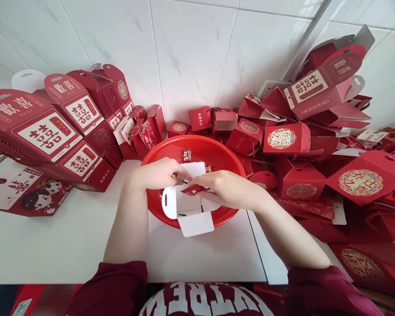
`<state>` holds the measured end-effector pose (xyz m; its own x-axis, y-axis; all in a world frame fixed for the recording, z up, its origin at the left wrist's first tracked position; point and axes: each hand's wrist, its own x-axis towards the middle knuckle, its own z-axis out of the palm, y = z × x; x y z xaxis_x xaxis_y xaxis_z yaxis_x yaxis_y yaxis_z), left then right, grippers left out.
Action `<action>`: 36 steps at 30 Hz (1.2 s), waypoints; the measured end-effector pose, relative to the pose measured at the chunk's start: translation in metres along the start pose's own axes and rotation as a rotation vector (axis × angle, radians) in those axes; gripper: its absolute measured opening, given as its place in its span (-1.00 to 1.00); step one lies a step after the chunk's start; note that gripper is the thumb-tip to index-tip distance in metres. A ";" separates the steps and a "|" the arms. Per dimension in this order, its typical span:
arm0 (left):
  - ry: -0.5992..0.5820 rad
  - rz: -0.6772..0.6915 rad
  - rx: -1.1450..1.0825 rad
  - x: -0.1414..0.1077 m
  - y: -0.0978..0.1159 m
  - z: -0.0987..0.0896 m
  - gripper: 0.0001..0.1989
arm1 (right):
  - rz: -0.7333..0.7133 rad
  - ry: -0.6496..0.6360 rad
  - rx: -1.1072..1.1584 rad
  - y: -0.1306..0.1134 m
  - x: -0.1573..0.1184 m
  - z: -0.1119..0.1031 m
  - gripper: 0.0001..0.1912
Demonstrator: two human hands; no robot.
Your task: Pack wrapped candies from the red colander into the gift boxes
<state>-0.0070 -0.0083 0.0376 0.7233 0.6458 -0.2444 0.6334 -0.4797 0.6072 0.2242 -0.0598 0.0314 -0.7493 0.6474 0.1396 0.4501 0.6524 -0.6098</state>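
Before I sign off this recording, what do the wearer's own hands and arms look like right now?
The left hand and right hand wear no gloves, and the forearms are bare, with no watch or bracelet in view. The maroon sleeves end near the elbows, and the matching shirt has large white block letters across the front. Some fingertips are hidden.

The shirt (285, 303) is maroon, with short, loose sleeves at seven (113, 285) and five o'clock (325, 289). Big white block letters (204, 302) cross its chest at six o'clock.
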 end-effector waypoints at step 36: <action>0.026 0.002 0.087 0.010 -0.003 0.006 -0.53 | 0.193 -0.439 -0.645 0.012 0.043 0.064 -0.68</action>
<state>-0.0003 -0.0040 0.0287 0.7182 0.6591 -0.2231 0.6542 -0.5302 0.5394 0.1663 -0.0493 -0.0197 -0.6921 0.6453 -0.3235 0.6825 0.7309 -0.0021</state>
